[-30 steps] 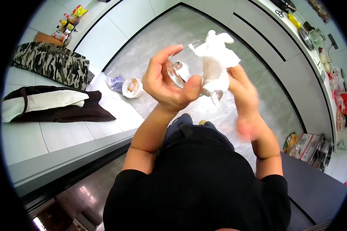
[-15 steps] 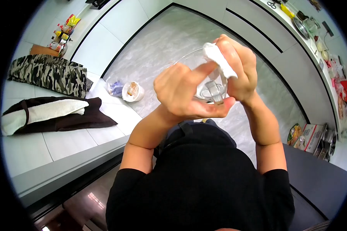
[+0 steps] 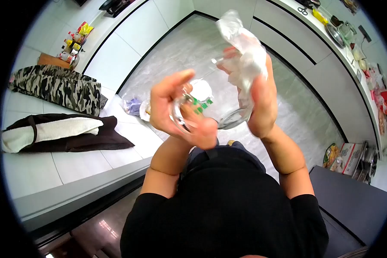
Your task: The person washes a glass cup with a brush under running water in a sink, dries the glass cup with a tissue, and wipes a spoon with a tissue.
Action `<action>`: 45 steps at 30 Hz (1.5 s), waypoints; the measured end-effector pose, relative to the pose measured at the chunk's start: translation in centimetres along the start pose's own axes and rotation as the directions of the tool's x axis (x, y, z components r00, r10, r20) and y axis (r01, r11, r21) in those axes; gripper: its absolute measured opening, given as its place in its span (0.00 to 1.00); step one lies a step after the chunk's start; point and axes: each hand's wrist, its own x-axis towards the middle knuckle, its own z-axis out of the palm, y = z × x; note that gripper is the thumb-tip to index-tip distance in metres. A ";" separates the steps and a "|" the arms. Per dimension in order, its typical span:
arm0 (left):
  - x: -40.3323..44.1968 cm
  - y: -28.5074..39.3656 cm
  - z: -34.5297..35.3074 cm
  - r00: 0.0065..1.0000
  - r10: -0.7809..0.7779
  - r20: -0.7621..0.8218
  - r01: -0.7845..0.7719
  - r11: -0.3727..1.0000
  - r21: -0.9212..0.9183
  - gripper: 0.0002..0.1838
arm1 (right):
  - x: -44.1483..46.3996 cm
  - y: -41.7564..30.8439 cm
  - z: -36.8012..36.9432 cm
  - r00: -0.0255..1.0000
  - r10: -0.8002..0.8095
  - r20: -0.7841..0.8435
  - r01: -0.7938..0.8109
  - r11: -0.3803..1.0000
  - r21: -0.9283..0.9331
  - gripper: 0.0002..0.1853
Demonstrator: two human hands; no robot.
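Observation:
Between my hands is a clear glass vessel [image 3: 233, 119], blurred by motion; its full shape is hard to make out. The fingers of my left hand [image 3: 167, 105] curl around a round, shiny clear part of it [image 3: 180, 112]. My right hand [image 3: 264, 105] grips a crumpled white cloth or tissue [image 3: 250, 53], whose upper end sticks up above the fingers. The glass's curved edge meets the lower side of this hand. A white patch with green marks [image 3: 202, 92] shows between the hands; whether it is on the glass or behind it, I cannot tell.
Left, a camouflage cloth [image 3: 69, 88] and a dark cloth with a white towel [image 3: 69, 129] lie on white tiles. A white tub [image 3: 145, 111] and a purplish bag [image 3: 132, 106] are beyond my left hand. Bottles [image 3: 71, 45] stand upper left; a cluttered counter [image 3: 357, 56] runs along the right.
My hands have moved apart, the left one down and leftward. The glass has turned between them. More of the white cloth now rises above my right hand, and the green-marked patch has appeared.

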 end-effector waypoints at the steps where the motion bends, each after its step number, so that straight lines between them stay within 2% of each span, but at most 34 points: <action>1: -0.4 -0.1 -0.1 0.999 0.033 0.029 -0.033 0.999 0.000 0.30 | 0.5 -0.5 -0.2 0.988 0.156 -0.002 -0.154 0.978 0.140 0.28; 2: -0.6 -0.5 0.0 0.998 0.040 0.042 -0.037 0.998 -0.058 0.30 | 1.2 -0.6 0.9 0.983 0.151 -0.102 -0.131 0.975 0.182 0.23; 3: -0.7 -0.8 0.1 0.997 0.053 0.056 -0.046 0.992 -0.118 0.30 | 1.7 -0.6 0.2 0.976 0.215 -0.014 -0.209 0.959 0.189 0.22; 4: -1.0 -0.1 -0.2 0.995 -0.069 0.066 0.076 0.991 -0.109 0.31 | 2.1 -0.5 -1.1 0.958 0.277 0.074 -0.286 0.939 0.189 0.22; 5: -1.2 0.0 -0.2 0.991 -0.115 0.066 0.124 0.979 -0.161 0.30 | 2.4 -0.5 -1.9 0.929 0.335 0.160 -0.361 0.915 0.180 0.22; 9: -1.4 -0.6 -0.1 0.961 -0.272 0.049 0.268 0.872 -0.409 0.31 | 2.6 -0.5 -1.4 0.859 0.500 0.111 -0.497 0.761 0.417 0.19; 11: -0.4 -1.4 0.0 0.943 -0.329 0.038 0.297 0.787 -0.540 0.34 | 2.1 2.4 -2.4 0.844 0.496 0.204 -0.494 0.571 0.656 0.20; 12: 0.0 -1.5 0.0 0.890 -0.446 0.093 0.334 0.502 -0.798 0.31 | 2.1 2.8 -2.1 0.866 0.454 0.208 -0.448 0.523 0.725 0.21; 13: 0.2 -1.6 -0.3 0.896 -0.438 0.073 0.311 0.502 -0.807 0.30 | 2.2 3.0 -1.9 0.888 0.411 0.206 -0.400 0.469 0.788 0.21; 14: 0.5 -1.7 -0.6 0.902 -0.428 0.053 0.286 0.502 -0.816 0.30 | 1.7 2.7 -1.4 0.903 0.428 0.050 -0.327 0.604 0.727 0.24; 15: 0.9 -1.9 -0.8 0.910 -0.414 0.031 0.256 0.501 -0.827 0.30 | 1.3 0.5 0.3 0.894 0.434 -0.108 -0.230 0.653 0.722 0.27; 17: 0.3 -2.4 -0.3 0.939 -0.340 -0.049 0.167 0.578 -0.799 0.30 | -0.4 0.1 3.2 0.869 0.423 -0.258 -0.165 0.738 0.654 0.29; 18: -0.3 -2.3 0.7 0.948 -0.301 -0.100 0.116 0.623 -0.773 0.30 | -0.7 0.3 2.7 0.898 0.370 -0.240 -0.221 0.849 0.481 0.28; 19: -0.6 -2.2 1.1 0.955 -0.259 -0.145 0.067 0.663 -0.745 0.30 | -0.2 0.5 2.5 0.863 0.447 -0.234 -0.227 0.759 0.610 0.26; 20: -1.3 -3.2 0.9 0.982 -0.180 -0.064 0.050 0.566 -0.823 0.28 | 0.4 0.6 1.7 0.895 0.397 -0.202 -0.253 0.827 0.503 0.26; 22: -1.6 -3.7 0.8 0.959 -0.272 -0.083 0.142 0.711 -0.688 0.29 | 1.0 0.1 0.4 0.950 0.276 -0.144 -0.226 0.929 0.293 0.24; 23: -1.7 -4.0 0.5 0.945 -0.313 -0.099 0.191 0.769 -0.610 0.29 | 1.4 -0.4 0.1 0.973 0.197 -0.121 -0.171 0.965 0.199 0.23; 24: -1.1 -4.1 -0.4 0.957 -0.282 -0.069 0.208 0.831 -0.516 0.33 | 1.7 -0.8 -0.3 0.989 0.119 -0.090 -0.109 0.989 0.104 0.22; 26: 0.0 -4.1 -1.0 0.976 -0.168 -0.138 0.128 0.957 -0.261 0.35 | 2.1 -1.5 -0.8 1.000 -0.009 0.024 0.012 0.989 -0.145 0.22; 28: 1.9 -1.7 -2.3 0.992 0.006 0.130 -0.025 0.989 0.144 0.36 | 2.0 -1.3 -1.8 0.970 -0.116 0.216 0.201 0.880 -0.431 0.21; 30: 2.5 -1.1 -2.1 0.952 0.017 0.306 -0.082 0.976 0.201 0.25 | 2.5 -1.2 -1.3 0.973 -0.101 0.206 0.167 0.927 -0.337 0.17; 31: 2.2 -0.9 -2.2 0.938 -0.101 0.332 0.038 0.981 0.191 0.22 | 2.7 -1.2 -1.0 0.975 -0.097 0.201 0.154 0.945 -0.289 0.16; 32: 2.1 -1.2 -2.0 0.949 -0.145 0.279 0.131 0.989 0.070 0.20 | 2.6 -0.9 -0.1 0.996 -0.010 0.084 0.017 0.996 -0.087 0.17; 33: 2.1 -1.8 -1.6 0.952 -0.196 0.234 0.215 0.975 -0.059 0.19 | 2.6 -0.7 0.2 0.997 0.063 0.037 -0.061 0.997 -0.055 0.20; 34: 2.0 -2.1 -1.1 0.947 -0.256 0.195 0.293 0.937 -0.191 0.18 | 3.3 -0.8 -0.2 0.973 0.228 -0.029 -0.224 0.968 0.116 0.20; 35: 1.8 -2.2 -0.7 0.928 -0.340 0.155 0.369 0.898 -0.240 0.19 | 4.3 -0.6 -1.1 0.917 0.394 -0.063 -0.361 0.886 0.291 0.21; 36: 1.7 -2.3 -0.4 0.899 -0.421 0.119 0.437 0.851 -0.291 0.19 | 5.0 -0.3 -1.6 0.911 0.412 -0.004 -0.391 0.866 0.312 0.23; 37: 1.7 -2.4 -0.1 0.862 -0.500 0.087 0.497 0.797 -0.343 0.20 | 4.8 -0.3 -1.2 0.931 0.351 -0.095 -0.313 0.906 0.285 0.24; 39: 1.8 -2.8 0.2 0.859 -0.511 0.024 0.467 0.764 -0.446 0.19 | 4.4 -0.8 0.3 0.943 0.199 -0.265 -0.147 0.968 0.205 0.26; 40: 1.9 -2.7 0.2 0.854 -0.520 -0.017 0.452 0.758 -0.471 0.18 | 3.6 -0.4 -0.6 0.985 -0.007 -0.173 0.027 0.993 0.114 0.30; 41: 2.0 -2.6 0.3 0.847 -0.529 -0.057 0.436 0.752 -0.495 0.18 | 2.9 -0.1 -0.1 0.973 -0.165 -0.164 0.178 0.982 0.066 0.28; 42: 2.0 -2.6 0.4 0.886 -0.453 -0.097 0.391 0.844 -0.366 0.17 | 2.8 0.5 -0.3 0.927 -0.369 0.072 0.374 0.889 -0.266 0.27; 43: 1.9 -2.6 0.5 0.921 -0.371 -0.122 0.338 0.913 -0.226 0.17 | 2.7 0.7 -0.3 0.926 -0.364 0.100 0.377 0.883 -0.278 0.24; 45: 1.5 -2.4 0.8 0.953 -0.268 -0.140 0.250 0.959 -0.137 0.17 | 2.5 1.1 -0.1 0.922 -0.353 0.156 0.385 0.872 -0.302 0.20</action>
